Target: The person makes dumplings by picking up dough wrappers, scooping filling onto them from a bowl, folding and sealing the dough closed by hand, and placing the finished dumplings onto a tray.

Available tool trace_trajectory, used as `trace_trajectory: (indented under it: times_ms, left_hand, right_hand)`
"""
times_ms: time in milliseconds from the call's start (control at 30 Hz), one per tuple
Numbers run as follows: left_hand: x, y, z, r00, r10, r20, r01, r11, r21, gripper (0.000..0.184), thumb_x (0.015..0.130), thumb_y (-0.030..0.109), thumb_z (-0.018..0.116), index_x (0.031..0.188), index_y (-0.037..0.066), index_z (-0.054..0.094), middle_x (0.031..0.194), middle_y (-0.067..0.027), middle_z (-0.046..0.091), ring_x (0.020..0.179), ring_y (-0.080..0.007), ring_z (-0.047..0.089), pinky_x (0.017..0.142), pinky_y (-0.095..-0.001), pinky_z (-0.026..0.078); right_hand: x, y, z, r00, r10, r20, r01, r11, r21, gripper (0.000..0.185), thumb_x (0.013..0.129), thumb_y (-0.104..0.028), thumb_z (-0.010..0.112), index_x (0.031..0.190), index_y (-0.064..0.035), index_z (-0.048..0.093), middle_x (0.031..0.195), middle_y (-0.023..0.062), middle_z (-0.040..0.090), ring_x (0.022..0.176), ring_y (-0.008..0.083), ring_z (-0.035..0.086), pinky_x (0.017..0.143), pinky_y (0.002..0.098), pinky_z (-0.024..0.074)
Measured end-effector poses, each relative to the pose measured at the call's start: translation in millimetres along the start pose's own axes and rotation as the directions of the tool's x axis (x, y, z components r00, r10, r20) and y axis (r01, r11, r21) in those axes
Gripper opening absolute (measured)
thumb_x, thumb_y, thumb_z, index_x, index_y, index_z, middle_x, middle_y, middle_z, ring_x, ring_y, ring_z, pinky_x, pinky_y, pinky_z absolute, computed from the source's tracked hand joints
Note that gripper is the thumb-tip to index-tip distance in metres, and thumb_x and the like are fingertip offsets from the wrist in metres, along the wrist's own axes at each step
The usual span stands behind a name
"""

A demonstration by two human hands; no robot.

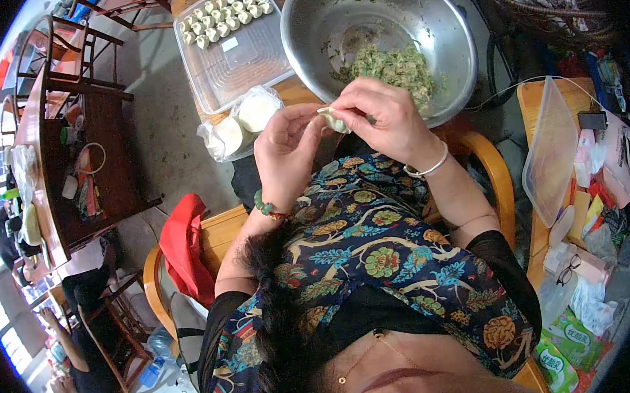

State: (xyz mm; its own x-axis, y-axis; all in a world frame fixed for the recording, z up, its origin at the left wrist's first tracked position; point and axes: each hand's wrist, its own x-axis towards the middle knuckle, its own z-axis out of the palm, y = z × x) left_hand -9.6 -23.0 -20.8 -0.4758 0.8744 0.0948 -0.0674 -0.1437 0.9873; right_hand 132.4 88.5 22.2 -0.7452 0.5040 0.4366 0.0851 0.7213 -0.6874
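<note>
A small pale dumpling (336, 123) is pinched between my two hands, above the near edge of a large metal bowl (303, 33). The fingers of my left hand (286, 141) close on its left side, and those of my right hand (384, 116) close on its right side. Green chopped filling (396, 69) lies in the bowl. Round white wrappers (258, 111) in plastic bags sit just beyond my left hand. Behind them, a clear plastic tray (247, 68) holds rows of folded dumplings (223, 17) at its far end.
A wooden bench (532, 119) at the right carries a clear lid (552, 154), glasses (568, 270) and packets. A red cloth (185, 249) hangs over the chair at my left. Farther left stand a dark wooden table (47, 179), chairs and seated people (89, 358).
</note>
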Motion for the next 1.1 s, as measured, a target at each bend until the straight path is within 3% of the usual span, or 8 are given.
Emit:
trace_trajectory:
  times_ms: [100,233,333,400,500,567,700,1100]
  left_hand:
    - [-1,-3,-3,0.992,-0.123,-0.011,0.122,0.991,-0.047,0.017,0.091,-0.001,0.064,0.106,-0.006,0.062,0.092,-0.0062,0.069,0.080,-0.0096,0.065,0.072,-0.0215,0.053]
    - [-6,1,0,0.998,0.063,-0.002,-0.062,0.983,0.174,0.017,0.090,-0.002,0.064,0.107,-0.006,0.062,0.091,-0.0054,0.068,0.080,-0.0086,0.064,0.072,-0.0209,0.052]
    - [-9,-3,-3,0.991,0.133,0.020,-0.133,0.949,0.285,0.018,0.090,-0.002,0.065,0.107,-0.006,0.062,0.092,-0.0051,0.069,0.081,-0.0086,0.064,0.073,-0.0204,0.052]
    - [-9,-5,-5,0.985,0.168,0.036,-0.171,0.930,0.325,0.018,0.089,-0.002,0.065,0.107,-0.006,0.062,0.092,-0.0050,0.069,0.082,-0.0086,0.065,0.073,-0.0200,0.052]
    - [-9,-2,-4,0.995,-0.074,0.069,0.072,0.997,0.037,0.028,0.095,0.008,0.059,0.119,-0.005,0.057,0.106,-0.0091,0.067,0.095,-0.0131,0.065,0.084,-0.0267,0.053]
    - [-5,6,1,0.915,-0.341,0.214,0.401,0.733,-0.550,0.043,0.103,0.027,0.045,0.134,-0.003,0.046,0.122,-0.0140,0.060,0.113,-0.0194,0.060,0.099,-0.0372,0.048]
    - [0,3,-2,0.810,-0.348,0.471,0.585,0.521,-0.621,0.065,0.103,0.048,0.030,0.139,-0.006,0.038,0.132,-0.0133,0.052,0.121,-0.0219,0.052,0.109,-0.0380,0.037]
    - [-5,6,-1,0.809,-0.364,0.462,0.588,0.490,-0.644,0.075,0.100,0.058,0.026,0.134,-0.007,0.045,0.126,-0.0166,0.058,0.120,-0.0270,0.054,0.107,-0.0389,0.040]
  right_hand:
    - [1,-4,1,0.997,-0.071,0.011,0.071,0.997,0.015,0.009,0.081,-0.003,0.069,0.086,0.0008,0.063,0.082,0.0117,0.060,0.074,0.0276,0.062,0.065,0.0358,0.0506]
    - [1,-5,4,0.996,-0.083,-0.012,0.084,0.996,0.005,0.012,0.081,0.000,0.070,0.092,-0.0005,0.067,0.085,0.0089,0.063,0.074,0.0212,0.063,0.065,0.0303,0.0514]
    - [2,-7,4,0.996,0.089,0.013,-0.090,0.995,0.052,0.012,0.081,0.000,0.070,0.092,-0.0005,0.067,0.086,0.0089,0.063,0.074,0.0220,0.063,0.066,0.0313,0.0517]
    - [1,1,6,0.997,-0.083,-0.005,0.083,0.996,-0.018,0.011,0.081,0.000,0.069,0.091,-0.0002,0.067,0.086,0.0092,0.062,0.074,0.0224,0.063,0.066,0.0315,0.0516]
    - [0,-1,5,0.999,-0.034,-0.004,0.034,0.999,-0.027,0.010,0.081,0.000,0.069,0.091,0.0005,0.066,0.086,0.0095,0.062,0.076,0.0229,0.063,0.066,0.0317,0.0516]
    - [1,1,6,0.999,-0.040,-0.007,0.040,0.999,-0.021,0.009,0.081,-0.001,0.068,0.089,0.0006,0.064,0.086,0.0106,0.060,0.076,0.0258,0.063,0.066,0.0340,0.0512]
    - [2,8,5,0.999,-0.008,0.047,0.009,1.000,-0.019,0.013,0.080,-0.002,0.071,0.092,-0.0002,0.066,0.088,0.0092,0.062,0.078,0.0228,0.063,0.068,0.0322,0.0516]
    - [5,17,8,0.990,-0.058,0.129,0.046,0.995,0.094,0.016,0.075,-0.007,0.075,0.091,-0.0083,0.074,0.101,0.0038,0.063,0.108,0.0239,0.056,0.093,0.0356,0.0450]
